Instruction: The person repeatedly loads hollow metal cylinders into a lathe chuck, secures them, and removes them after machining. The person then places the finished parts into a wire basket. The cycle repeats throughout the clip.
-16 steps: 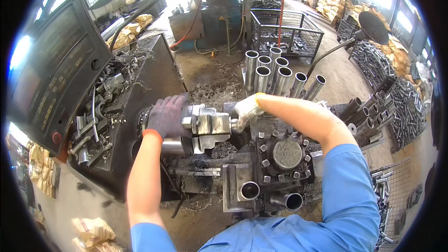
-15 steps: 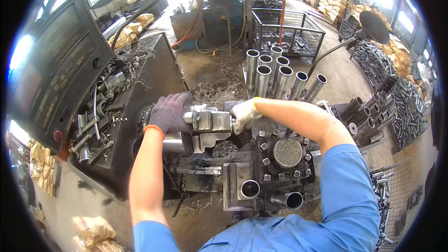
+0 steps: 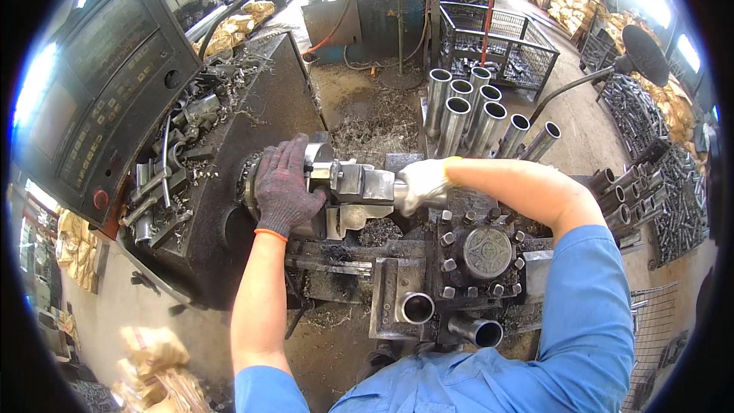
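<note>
My left hand (image 3: pixel 287 187), in a dark knit glove with an orange cuff, lies over the lathe chuck (image 3: pixel 312 226) with its fingers stretched out and thumb apart. Right of it, steel chuck jaws (image 3: pixel 365 183) stick out. My right hand (image 3: pixel 422 183), in a whitish glove, is closed around a shiny metal tube (image 3: pixel 438 201) at the outer end of the jaws. The glove hides part of that tube. Nearer to me sits the tool post (image 3: pixel 488 252), ringed by square-headed bolts, with a round tool holder (image 3: pixel 417 308) beside it.
Several upright steel tubes (image 3: pixel 454 124) stand beyond my right forearm, with more tubes (image 3: pixel 618 197) farther right. On the left are a control panel (image 3: pixel 99 99) and a chip-strewn machine cover (image 3: pixel 260 122) carrying loose metal parts. A wire-mesh bin (image 3: pixel 501 38) stands behind; a lamp (image 3: pixel 642 53) reaches in.
The whole view has shifted rightward. My left hand's fingers have straightened and its thumb spread over the chuck. More of the tube now shows around my right hand, which has moved slightly away from the jaws.
</note>
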`<state>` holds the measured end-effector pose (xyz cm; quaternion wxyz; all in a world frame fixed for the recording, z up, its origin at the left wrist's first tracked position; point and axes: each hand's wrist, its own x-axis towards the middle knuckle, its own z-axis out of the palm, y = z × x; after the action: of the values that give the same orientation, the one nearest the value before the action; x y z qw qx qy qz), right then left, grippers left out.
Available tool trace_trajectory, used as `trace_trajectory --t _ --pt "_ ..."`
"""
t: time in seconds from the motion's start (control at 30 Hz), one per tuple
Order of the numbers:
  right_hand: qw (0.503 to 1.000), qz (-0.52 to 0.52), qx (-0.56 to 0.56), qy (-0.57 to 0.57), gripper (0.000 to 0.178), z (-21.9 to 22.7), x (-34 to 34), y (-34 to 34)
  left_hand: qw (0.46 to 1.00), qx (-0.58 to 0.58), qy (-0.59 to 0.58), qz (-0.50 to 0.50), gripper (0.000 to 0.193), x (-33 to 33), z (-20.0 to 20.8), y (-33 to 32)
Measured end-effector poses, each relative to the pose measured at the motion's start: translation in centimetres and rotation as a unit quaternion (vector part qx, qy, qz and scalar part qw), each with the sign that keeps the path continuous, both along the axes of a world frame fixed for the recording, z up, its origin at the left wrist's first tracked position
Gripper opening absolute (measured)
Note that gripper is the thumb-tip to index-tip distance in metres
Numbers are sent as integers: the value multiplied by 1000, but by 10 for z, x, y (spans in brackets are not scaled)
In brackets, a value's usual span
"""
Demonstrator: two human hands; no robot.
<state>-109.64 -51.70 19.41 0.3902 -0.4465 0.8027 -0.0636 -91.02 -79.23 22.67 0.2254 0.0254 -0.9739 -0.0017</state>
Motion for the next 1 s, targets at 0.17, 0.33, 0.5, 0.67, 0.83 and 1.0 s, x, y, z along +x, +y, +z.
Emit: trace_trajectory --t 0.17,0.33,0.5,0.67,0.83,1.0 --pt "966 20 84 242 73 34 6 64 1000 18 4 2 106 6 -6 0" --pt "868 -111 -5 483 55 127 109 69 999 31 32 -16 106 5 -1 0" --pt "858 -230 -158 432 73 149 291 55 857 421 164 -247 99 110 -8 88" --pt "930 -229 -206 202 85 51 380 49 429 892 32 -140 67 250 -81 152" --pt "947 -317 12 -44 81 -62 388 76 358 929 -91 19 45 252 -141 150" --pt "903 -340 -166 -205 75 -114 392 113 219 972 -59 59 41 270 -172 155"
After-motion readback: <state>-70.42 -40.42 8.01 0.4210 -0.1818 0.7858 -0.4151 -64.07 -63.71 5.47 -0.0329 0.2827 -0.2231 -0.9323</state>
